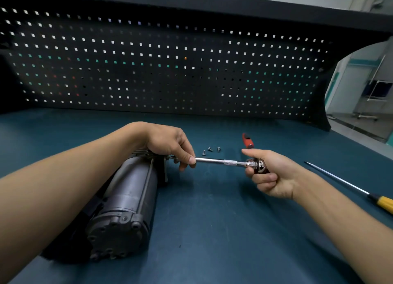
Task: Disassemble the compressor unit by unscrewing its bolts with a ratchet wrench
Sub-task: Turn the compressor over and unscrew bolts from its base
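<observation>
1. The left hand (168,145) lies over the far end of the dark grey cylindrical metal compressor unit (127,196), which rests on its side on the dark teal bench mat (212,220). Its thumb and forefinger pinch the slim chrome steel extension bar (214,160), with the other fingers curled beneath.
2. The right hand (270,173) has its fingers curled round the head of the red-handled chrome ratchet wrench (256,165). The red handle pokes up just beyond the thumb.
3. The bar runs from the right fingers across to the left fingertips and on into the compressor's end. The socket and the bolt it sits on are hidden behind the left fingers.
4. Three small silver loose bolts (210,149) lie just beyond the bar, between the two sets of fingers. This suggests the unscrewing is partway done, with another bolt now being worked.
5. The next move probably calls for the left pinch to keep the bar in line while the right hand swings the handle. If the bar tilts, the socket could slip off.
6. A long yellow-handled steel screwdriver (382,203) lies well apart, to the right of the right fingers.
</observation>
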A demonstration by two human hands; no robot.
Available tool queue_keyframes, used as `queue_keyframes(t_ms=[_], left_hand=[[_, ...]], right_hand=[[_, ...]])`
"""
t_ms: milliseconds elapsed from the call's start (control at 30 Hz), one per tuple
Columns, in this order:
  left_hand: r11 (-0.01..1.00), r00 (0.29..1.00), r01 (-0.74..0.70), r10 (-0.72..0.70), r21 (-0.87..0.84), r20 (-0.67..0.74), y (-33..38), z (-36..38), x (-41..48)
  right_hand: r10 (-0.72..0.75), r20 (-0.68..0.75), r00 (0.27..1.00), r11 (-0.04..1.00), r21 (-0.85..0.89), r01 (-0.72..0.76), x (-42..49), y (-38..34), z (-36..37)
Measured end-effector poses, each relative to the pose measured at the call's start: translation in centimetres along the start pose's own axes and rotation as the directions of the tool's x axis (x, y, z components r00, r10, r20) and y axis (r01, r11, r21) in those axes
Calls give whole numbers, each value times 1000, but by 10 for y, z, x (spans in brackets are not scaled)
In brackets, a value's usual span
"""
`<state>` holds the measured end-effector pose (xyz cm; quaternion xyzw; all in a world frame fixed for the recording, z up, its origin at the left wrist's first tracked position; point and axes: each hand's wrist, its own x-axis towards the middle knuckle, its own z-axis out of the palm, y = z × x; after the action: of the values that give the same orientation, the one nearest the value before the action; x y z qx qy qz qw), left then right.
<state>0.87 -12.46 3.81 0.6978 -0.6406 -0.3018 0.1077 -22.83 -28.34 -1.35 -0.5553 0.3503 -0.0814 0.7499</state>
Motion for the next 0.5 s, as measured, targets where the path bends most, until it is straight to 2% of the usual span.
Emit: queue_keyframes(t_ms=[200,367,500], left_hand=[[1000,1000,-13,13,-3,8,-1,-1,1],[1000,1000,-10,10,-8,-2,-1,-1,0],[1000,1000,-11,11,14,15,0,-1,-1]], right_hand=[[-296,-27,955,934,-217,283,-5,4,4],[-606,53,794,713,-405,572,-9,2,5],[-687,131,714,583,-486,650,-11,1,1]])
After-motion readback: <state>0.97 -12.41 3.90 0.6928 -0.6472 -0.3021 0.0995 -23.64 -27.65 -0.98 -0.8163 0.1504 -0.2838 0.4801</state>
